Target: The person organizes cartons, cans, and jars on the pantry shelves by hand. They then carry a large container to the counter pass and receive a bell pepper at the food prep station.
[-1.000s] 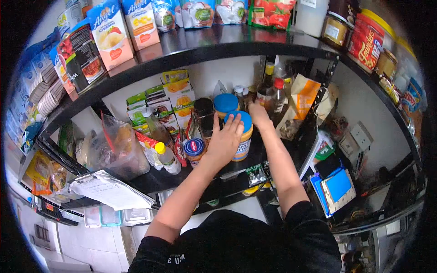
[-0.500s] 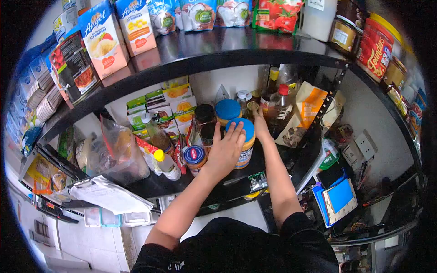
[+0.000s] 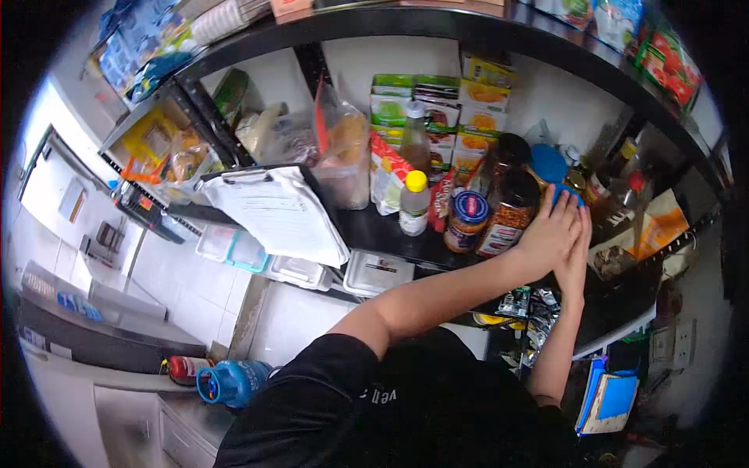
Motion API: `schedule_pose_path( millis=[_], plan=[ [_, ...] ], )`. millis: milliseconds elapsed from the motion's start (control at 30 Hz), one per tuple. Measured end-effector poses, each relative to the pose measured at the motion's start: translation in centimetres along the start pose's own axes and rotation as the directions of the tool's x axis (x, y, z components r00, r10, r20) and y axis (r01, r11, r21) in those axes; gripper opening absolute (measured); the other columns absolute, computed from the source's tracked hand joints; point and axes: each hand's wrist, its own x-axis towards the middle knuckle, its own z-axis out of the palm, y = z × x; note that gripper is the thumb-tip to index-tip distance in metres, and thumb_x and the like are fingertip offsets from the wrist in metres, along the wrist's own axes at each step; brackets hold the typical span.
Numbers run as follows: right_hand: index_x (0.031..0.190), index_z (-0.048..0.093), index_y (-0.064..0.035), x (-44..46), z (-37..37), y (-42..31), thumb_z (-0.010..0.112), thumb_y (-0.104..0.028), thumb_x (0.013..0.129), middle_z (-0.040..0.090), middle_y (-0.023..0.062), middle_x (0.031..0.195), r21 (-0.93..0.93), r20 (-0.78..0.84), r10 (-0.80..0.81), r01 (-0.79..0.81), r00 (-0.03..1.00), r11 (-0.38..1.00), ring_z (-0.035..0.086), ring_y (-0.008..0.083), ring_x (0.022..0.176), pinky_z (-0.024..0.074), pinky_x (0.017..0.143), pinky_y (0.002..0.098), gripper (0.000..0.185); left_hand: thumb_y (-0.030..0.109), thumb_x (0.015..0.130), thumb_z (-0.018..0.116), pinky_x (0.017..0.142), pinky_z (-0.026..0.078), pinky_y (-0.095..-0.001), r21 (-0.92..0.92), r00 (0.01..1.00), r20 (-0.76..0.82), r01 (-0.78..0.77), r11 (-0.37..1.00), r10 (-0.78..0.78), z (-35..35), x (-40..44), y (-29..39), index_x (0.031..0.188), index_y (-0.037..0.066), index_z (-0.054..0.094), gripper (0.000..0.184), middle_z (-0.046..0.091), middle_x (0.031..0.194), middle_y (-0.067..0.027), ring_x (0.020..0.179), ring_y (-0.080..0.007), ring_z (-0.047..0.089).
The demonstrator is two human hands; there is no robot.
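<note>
My left hand (image 3: 551,235) rests over the blue lid (image 3: 567,198) of a jar on the middle shelf, its fingers bent over the top. My right hand (image 3: 576,265) is upright right beside it, with straight fingers against the jar's side, partly behind my left hand. The jar's body is mostly hidden by my hands. Another blue-lidded jar (image 3: 548,163) stands just behind. To the left are a jar of red flakes (image 3: 507,222), a dark-lidded jar (image 3: 512,150) and a small blue-lidded jar (image 3: 467,221).
Bottles and an orange-and-white bag (image 3: 662,224) stand to the right. Further left are a yellow-capped bottle (image 3: 414,204), upright seasoning packets (image 3: 477,109), plastic bags (image 3: 343,148) and a clipboard with papers (image 3: 277,214) over the shelf edge. A blue gas cylinder (image 3: 234,382) is lower left.
The view has turned left, so the shelf contents appear further right. My right hand has moved from behind the jar to close beside my left hand, which stays on the lid.
</note>
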Motion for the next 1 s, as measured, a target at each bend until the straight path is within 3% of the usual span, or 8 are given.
schedule_pose_path(
  millis=[100,233,267,433,667,733,867,1000],
  plan=[
    [0.145,0.031,-0.0067,-0.2,0.0,0.2,0.070,0.000,0.076,0.035,0.0191,0.148,0.020,-0.007,0.027,-0.027,1.000,0.999,0.035,0.0361,0.138,0.0319,0.112,0.0440,0.080,0.019,0.083,0.053,0.113,0.015,-0.0637,-0.116,0.993,-0.115,0.025,0.993,-0.039,-0.5,-1.0,-0.3,0.134,-0.009,0.045,0.058,0.041,0.142,-0.0301,0.137,-0.0431,0.035],
    [0.144,0.034,-0.0063,-0.2,0.2,0.9,0.073,-0.001,0.076,0.039,0.0191,0.144,0.023,-0.078,0.012,-0.010,0.997,1.000,0.040,0.0366,0.134,0.0337,0.110,0.0443,0.078,0.020,0.083,0.058,0.113,0.015,-0.0624,-0.141,0.994,-0.088,0.045,0.989,-0.057,-3.6,-3.4,-0.7,0.133,-0.009,0.046,0.058,0.037,0.145,-0.0291,0.139,-0.0415,0.031],
    [0.144,0.034,-0.0059,-0.1,0.1,1.3,0.074,-0.002,0.076,0.039,0.0193,0.144,0.016,-0.112,-0.003,0.005,0.994,1.000,0.040,0.0368,0.133,0.0339,0.110,0.0443,0.079,0.021,0.083,0.061,0.114,0.015,-0.0616,-0.239,0.996,-0.052,0.062,0.969,-0.077,-4.4,-4.1,-0.7,0.132,-0.007,0.048,0.058,0.036,0.146,-0.0276,0.141,-0.0403,0.029],
    [0.145,0.033,-0.0095,1.5,0.1,1.8,0.080,-0.021,0.076,0.030,0.0246,0.150,-0.163,-0.213,0.026,-0.062,0.977,0.985,0.032,0.0413,0.138,0.0332,0.110,0.0477,0.085,0.024,0.082,0.068,0.115,0.016,-0.0589,-0.386,0.998,0.062,0.000,0.922,0.026,-5.5,-9.3,0.3,0.123,0.000,0.060,0.048,0.037,0.147,-0.0219,0.143,-0.0366,0.027],
    [0.150,0.030,-0.0169,2.6,2.4,2.4,0.077,-0.018,0.081,0.025,0.0290,0.149,-0.223,-0.345,0.027,-0.110,0.938,0.968,0.033,0.0461,0.136,0.0360,0.107,0.0484,0.084,0.024,0.084,0.068,0.115,0.017,-0.0591,-0.459,0.979,0.197,0.052,0.887,0.044,-5.0,-13.2,0.1,0.121,0.005,0.061,0.042,0.037,0.148,-0.0180,0.144,-0.0345,0.025],
    [0.151,0.028,-0.0156,2.4,2.3,2.2,0.079,-0.024,0.079,0.024,0.0301,0.148,-0.215,-0.345,0.036,-0.116,0.938,0.970,0.033,0.0463,0.135,0.0345,0.108,0.0488,0.088,0.023,0.084,0.068,0.114,0.018,-0.0589,-0.481,0.977,0.209,0.074,0.874,0.032,-5.2,-14.0,-0.4,0.120,0.006,0.061,0.041,0.037,0.148,-0.0171,0.144,-0.0338,0.026],
    [0.148,0.026,-0.0013,0.5,3.1,-0.7,0.082,-0.036,0.075,0.030,0.0290,0.146,-0.242,-0.429,-0.020,-0.094,0.903,0.966,0.036,0.0440,0.133,0.0298,0.110,0.0486,0.098,0.023,0.086,0.068,0.112,0.025,-0.0592,-0.493,0.955,0.296,0.150,0.857,0.003,-4.6,-17.1,-1.0,0.122,0.007,0.060,0.040,0.035,0.149,-0.0173,0.144,-0.0347,0.026],
    [0.145,0.027,0.0061,-3.3,6.3,-3.6,0.078,-0.031,0.079,0.039,0.0248,0.141,0.009,-0.260,-0.042,0.046,0.965,0.999,0.039,0.0395,0.131,0.0300,0.110,0.0455,0.091,0.024,0.087,0.067,0.111,0.027,-0.0591,-0.498,0.910,0.415,0.248,0.831,-0.023,-4.2,-18.7,-0.5,0.126,0.008,0.056,0.043,0.034,0.149,-0.0190,0.143,-0.0390,0.026]
  ],
)
